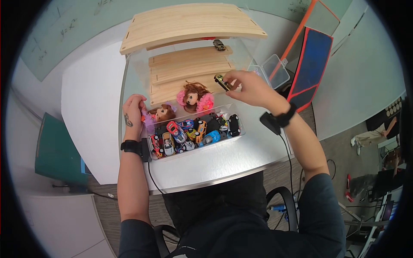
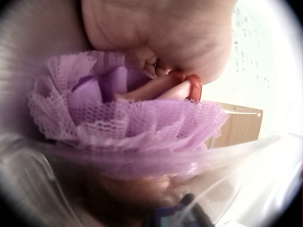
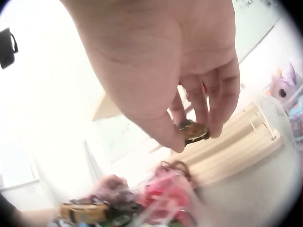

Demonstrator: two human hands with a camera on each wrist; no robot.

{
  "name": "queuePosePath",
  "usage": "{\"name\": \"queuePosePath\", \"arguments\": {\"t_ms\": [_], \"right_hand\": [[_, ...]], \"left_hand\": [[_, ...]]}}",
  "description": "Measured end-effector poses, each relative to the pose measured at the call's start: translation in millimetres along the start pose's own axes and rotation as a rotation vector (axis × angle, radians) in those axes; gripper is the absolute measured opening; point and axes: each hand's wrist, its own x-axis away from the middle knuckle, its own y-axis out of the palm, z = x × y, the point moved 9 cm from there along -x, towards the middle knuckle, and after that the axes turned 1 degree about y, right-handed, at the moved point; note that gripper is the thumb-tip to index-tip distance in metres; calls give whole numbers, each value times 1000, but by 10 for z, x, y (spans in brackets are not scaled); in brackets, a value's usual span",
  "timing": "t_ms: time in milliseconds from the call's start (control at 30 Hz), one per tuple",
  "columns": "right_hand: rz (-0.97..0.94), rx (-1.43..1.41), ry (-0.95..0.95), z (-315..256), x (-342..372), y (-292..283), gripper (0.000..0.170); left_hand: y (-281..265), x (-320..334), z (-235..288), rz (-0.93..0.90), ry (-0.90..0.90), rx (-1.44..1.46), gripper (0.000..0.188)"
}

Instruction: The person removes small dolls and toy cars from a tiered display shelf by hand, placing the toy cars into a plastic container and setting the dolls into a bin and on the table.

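My right hand [image 1: 247,87] pinches a small dark and gold toy car [image 1: 221,82] between thumb and fingertips, in front of the wooden steps; the right wrist view shows the same car [image 3: 193,132] under the fingers. My left hand [image 1: 134,107], fingers loosely curled, is beside the doll in purple [image 1: 161,112]. In the left wrist view, that doll's purple net skirt [image 2: 142,123] and red shoes [image 2: 194,87] lie close to the palm; contact is unclear. A second doll in pink [image 1: 198,100] leans behind the clear bin [image 1: 243,129] of toy cars [image 1: 176,132].
The wooden steps [image 1: 189,64] rise at the back under a wide top board [image 1: 193,23], with another small car [image 1: 219,45] on an upper step. A clear lidded box [image 1: 275,71] stands open at the right. The metal table edge [image 1: 223,175] is nearest the body.
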Motion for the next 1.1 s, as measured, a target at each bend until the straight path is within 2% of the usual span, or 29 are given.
{"name": "queuePosePath", "arguments": {"t_ms": [33,67,133,167,233,300,367,400,467,500,567,600,667,800,867,1000,1100], "right_hand": [[-51,-167,-44,-160,85,-48,28],[-59,-166,-45,-278,173,-105,28],[-297,-306,-47,-470,342,16,27],[-297,-304,-46,-475,339,10,27],[-428,-200,-152,-579,390,122,31],[-354,-210,-142,-387,214,164,33],[-32,6,-150,-250,-88,-27,33],[-27,5,-153,-174,-238,25,33],[241,378,-162,-127,-501,-73,34],[249,376,-162,-120,-634,-51,34],[200,535,165,120,-900,-34,36],[204,532,159,114,-998,-36,36],[164,625,278,250,-1169,-13,38],[156,577,284,414,-1299,71,37],[266,620,254,350,-1232,-29,31],[357,541,139,84,-761,-189,25],[274,108,-46,-195,-314,-277,19]], "left_hand": [[-3,3,-10,-3,-3,3,14],[-12,4,-15,3,-7,6,14],[6,0,-17,-6,-11,2,14],[5,-7,-22,-7,-11,3,14],[-4,-17,-35,-10,-14,-5,14],[8,-13,-31,-15,-13,1,14],[3,-3,-18,-17,-10,3,14],[-2,-9,-25,-11,-9,5,15],[-6,0,-42,-6,-7,3,15],[-1,0,-43,-11,-8,7,15],[6,-3,-23,-10,-3,8,15],[8,2,-21,-3,-4,4,15],[6,-3,-17,-5,-6,-3,15],[-14,-22,-47,-9,-1,-4,15],[0,-23,-38,-11,1,5,15],[23,-16,-24,-37,16,15,15],[-16,-26,-41,-11,6,7,16]]}}
